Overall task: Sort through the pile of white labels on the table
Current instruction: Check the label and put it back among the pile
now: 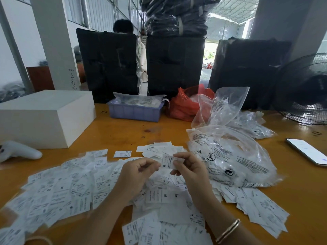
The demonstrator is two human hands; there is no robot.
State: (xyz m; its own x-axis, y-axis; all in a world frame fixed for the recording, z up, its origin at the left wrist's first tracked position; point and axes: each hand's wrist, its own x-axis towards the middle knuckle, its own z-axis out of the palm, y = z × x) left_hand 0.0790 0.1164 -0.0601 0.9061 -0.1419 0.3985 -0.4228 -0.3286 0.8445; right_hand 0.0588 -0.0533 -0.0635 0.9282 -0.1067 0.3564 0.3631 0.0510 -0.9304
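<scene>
A wide pile of white labels (pixel 74 190) with black print and size letters covers the near part of the orange table (pixel 123 131). Both hands hover above the middle of the pile. My right hand (pixel 189 170) pinches one small label marked M (pixel 167 162) between thumb and fingers. My left hand (pixel 137 174) has its fingers curled, with the fingertips at that label's left edge. A smaller heap of labels (pixel 159 149) lies just beyond the hands, and a single label (pixel 122 154) sits apart to its left.
Clear plastic bags (pixel 230 156) with labels lie on the right, near a phone (pixel 307 151). At the back stand a white box (pixel 44 117), a blue tray (pixel 135 112), a red bag (pixel 184 105), black packages (pixel 175 66) and a fan (pixel 307 89). A white controller (pixel 19 151) lies left.
</scene>
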